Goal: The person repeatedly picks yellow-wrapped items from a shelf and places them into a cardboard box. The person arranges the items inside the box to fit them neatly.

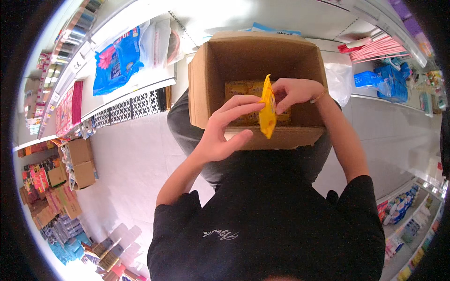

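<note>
A small yellow plastic packet (268, 109) stands almost edge-on to me above the near side of an open cardboard box (270, 58). My right hand (299, 92) has its fingers and thumb at the packet's right side; the exact grip is partly hidden behind it. The fingertips of my left hand (225, 131) reach the packet's left side, while the thumb is spread well away from it. Inside the box, more yellow packets (239, 87) lie on the bottom, partly covered by my hands. The box rests at my lap, between my knees.
White shelving (130, 86) on the left bears a blue plastic pack (119, 58). Blue packages (392, 82) sit on the right shelf. Cardboard boxes (79, 163) and brushes (109, 260) stand on the left floor side. Stocked shelves (404, 217) are at lower right.
</note>
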`<state>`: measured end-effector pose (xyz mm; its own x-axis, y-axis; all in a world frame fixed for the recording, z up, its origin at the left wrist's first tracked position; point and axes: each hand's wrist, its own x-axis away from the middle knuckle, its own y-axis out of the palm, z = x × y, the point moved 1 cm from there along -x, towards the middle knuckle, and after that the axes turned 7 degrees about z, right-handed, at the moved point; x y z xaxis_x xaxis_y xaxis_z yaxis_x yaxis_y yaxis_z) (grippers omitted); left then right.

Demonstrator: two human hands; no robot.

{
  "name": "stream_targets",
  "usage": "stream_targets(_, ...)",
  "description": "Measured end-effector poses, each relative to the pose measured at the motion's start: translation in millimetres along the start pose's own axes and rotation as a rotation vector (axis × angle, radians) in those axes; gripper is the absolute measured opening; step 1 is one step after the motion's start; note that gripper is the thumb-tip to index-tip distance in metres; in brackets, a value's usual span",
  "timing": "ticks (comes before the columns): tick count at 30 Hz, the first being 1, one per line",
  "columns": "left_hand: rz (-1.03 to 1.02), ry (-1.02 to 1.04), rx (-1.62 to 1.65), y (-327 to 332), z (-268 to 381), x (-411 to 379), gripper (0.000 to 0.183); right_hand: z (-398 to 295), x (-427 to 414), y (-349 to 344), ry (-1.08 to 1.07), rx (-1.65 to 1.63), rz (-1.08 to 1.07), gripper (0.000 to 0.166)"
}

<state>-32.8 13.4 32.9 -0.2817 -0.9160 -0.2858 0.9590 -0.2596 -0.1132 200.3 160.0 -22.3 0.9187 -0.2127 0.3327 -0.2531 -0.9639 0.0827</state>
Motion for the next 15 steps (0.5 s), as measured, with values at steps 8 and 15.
stream_targets(8,0.329,0.123,-0.576,18,-28,18,0.063,18,-17,-32,0.323,0.204,0.242,0.044)
stream_targets(15,0.135,0.354,-0.959,33,-53,22,0.015,52,-85,-43,0.689,0.864,0.182,0.034)
